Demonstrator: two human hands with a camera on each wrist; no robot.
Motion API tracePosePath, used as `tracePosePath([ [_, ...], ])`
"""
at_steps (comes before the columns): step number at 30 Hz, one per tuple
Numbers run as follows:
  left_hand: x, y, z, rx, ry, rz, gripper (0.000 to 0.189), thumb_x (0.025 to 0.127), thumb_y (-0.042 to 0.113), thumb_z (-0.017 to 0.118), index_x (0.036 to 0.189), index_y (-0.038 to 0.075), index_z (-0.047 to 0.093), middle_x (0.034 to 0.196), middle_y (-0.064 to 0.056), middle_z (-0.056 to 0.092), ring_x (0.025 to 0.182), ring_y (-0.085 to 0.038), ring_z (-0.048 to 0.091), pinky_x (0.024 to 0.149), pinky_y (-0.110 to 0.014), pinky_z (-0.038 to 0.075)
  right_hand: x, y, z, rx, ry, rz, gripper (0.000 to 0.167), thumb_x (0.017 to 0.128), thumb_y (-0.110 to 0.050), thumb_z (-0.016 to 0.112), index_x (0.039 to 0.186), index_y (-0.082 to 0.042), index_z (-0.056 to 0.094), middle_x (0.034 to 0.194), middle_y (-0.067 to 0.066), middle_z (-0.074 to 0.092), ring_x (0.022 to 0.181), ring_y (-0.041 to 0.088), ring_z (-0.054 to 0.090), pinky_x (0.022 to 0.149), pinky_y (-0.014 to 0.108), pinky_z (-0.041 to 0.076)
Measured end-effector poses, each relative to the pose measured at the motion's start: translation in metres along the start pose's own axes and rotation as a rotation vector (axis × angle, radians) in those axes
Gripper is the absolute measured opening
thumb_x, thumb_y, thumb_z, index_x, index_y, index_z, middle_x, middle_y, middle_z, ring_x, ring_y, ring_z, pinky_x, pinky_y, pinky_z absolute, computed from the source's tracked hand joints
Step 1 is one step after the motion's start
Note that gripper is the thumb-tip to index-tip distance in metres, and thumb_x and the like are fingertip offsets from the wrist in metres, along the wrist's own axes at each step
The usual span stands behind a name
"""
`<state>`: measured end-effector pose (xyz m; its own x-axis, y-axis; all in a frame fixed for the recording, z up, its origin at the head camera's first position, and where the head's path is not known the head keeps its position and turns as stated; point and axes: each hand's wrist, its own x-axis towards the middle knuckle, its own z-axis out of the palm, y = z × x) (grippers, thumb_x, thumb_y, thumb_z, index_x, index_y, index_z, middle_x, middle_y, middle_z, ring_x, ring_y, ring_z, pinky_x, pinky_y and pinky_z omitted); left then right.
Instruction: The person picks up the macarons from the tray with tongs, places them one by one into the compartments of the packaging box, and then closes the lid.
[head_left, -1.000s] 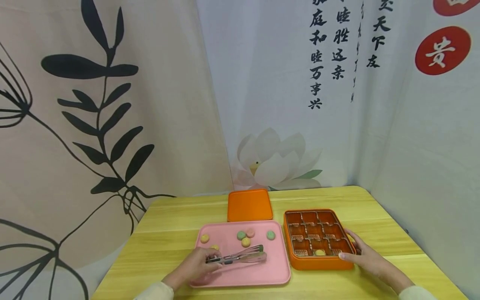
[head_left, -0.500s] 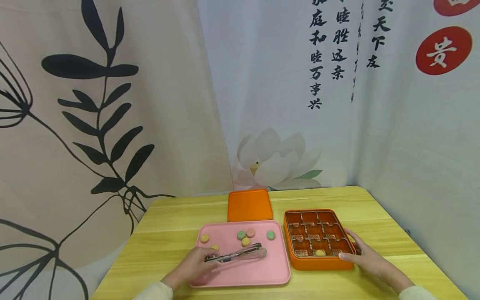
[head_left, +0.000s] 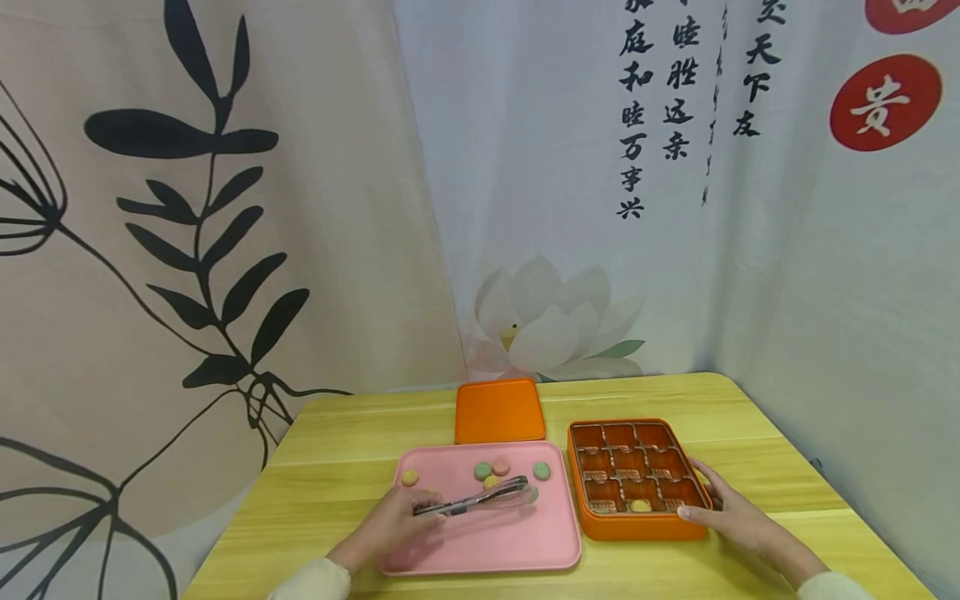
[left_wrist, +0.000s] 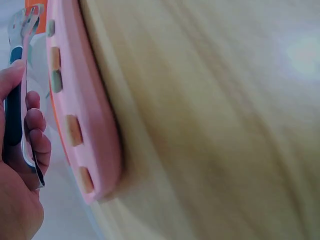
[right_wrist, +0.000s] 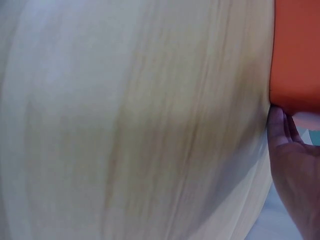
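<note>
My left hand [head_left: 397, 521] grips a pair of metal tongs [head_left: 476, 502] by their dark handle, above the pink tray [head_left: 517, 546]. A pale green round piece [head_left: 532, 494] shows at the tongs' far end; whether the tips pinch it is hard to tell. On the tray lie small macaron-like rounds: yellow [head_left: 409, 477], green [head_left: 482, 472], pink [head_left: 500, 466] and another green one [head_left: 542, 471]. My right hand [head_left: 738, 517] holds the near right corner of the orange box [head_left: 645, 527], thumb at its front rim, fingers along its side. One yellow round [head_left: 640, 506] sits in its front middle compartment.
An orange lid [head_left: 500, 411] lies behind the tray. The box has a clear divider with several square compartments. A yellow wood-grain table [head_left: 360, 450] carries everything, and a printed curtain [head_left: 360, 208] hangs behind and at the right.
The tongs have risen slightly and their far end has shifted towards the back of the tray, now covering part of a yellow round. My right hand and the box have stayed still.
</note>
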<state>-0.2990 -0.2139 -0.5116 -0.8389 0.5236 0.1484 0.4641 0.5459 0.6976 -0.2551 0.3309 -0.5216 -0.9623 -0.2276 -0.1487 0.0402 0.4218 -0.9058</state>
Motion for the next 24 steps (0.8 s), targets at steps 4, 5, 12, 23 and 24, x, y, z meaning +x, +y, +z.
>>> tracePosePath([
  [4,0.011,0.009,-0.001,-0.018,-0.005,0.007,0.014,0.091,0.025,0.073,0.101,0.017,0.077,0.073,0.011,0.062,0.059,0.000,0.046,0.052,-0.018,0.040,-0.001,0.000,0.000,0.003,0.000,-0.003,0.090,0.098,-0.025,0.062,0.157,-0.004,-0.003,0.137,0.036,0.040,0.121,0.045,0.050,0.099,0.065,0.036],
  [5,0.014,0.012,0.000,-0.025,-0.004,0.008,0.014,0.091,0.025,0.073,0.101,0.017,0.077,0.074,0.011,0.064,0.059,0.000,0.046,0.052,-0.018,0.040,-0.001,0.000,-0.001,0.001,0.001,-0.002,0.091,0.098,-0.025,0.063,0.157,-0.004,-0.003,0.137,0.035,0.040,0.121,0.045,0.051,0.099,0.065,0.036],
  [12,0.046,0.039,0.008,-0.034,-0.004,0.061,0.010,0.091,0.025,0.074,0.099,0.021,0.078,0.075,0.011,0.066,0.058,-0.001,0.044,0.051,-0.018,0.035,-0.002,0.001,-0.002,-0.001,0.014,0.003,0.091,0.097,-0.026,0.064,0.157,-0.005,-0.001,0.136,0.033,0.042,0.120,0.043,0.051,0.099,0.066,0.035],
  [23,0.100,0.090,0.047,-0.076,-0.052,0.105,0.006,0.091,0.025,0.074,0.091,0.019,0.075,0.059,0.012,0.050,0.049,-0.003,0.037,0.046,-0.020,0.030,-0.002,-0.001,0.001,0.000,0.027,-0.005,0.091,0.097,-0.024,0.065,0.157,-0.004,0.000,0.138,0.038,0.040,0.121,0.045,0.050,0.098,0.066,0.036],
  [24,0.104,0.094,0.052,-0.065,-0.051,0.120,0.006,0.090,0.025,0.075,0.092,0.019,0.075,0.059,0.012,0.048,0.049,-0.003,0.035,0.046,-0.020,0.029,-0.002,-0.001,0.002,0.003,0.027,-0.006,0.091,0.097,-0.024,0.065,0.157,-0.004,0.000,0.138,0.037,0.040,0.121,0.045,0.050,0.099,0.065,0.036],
])
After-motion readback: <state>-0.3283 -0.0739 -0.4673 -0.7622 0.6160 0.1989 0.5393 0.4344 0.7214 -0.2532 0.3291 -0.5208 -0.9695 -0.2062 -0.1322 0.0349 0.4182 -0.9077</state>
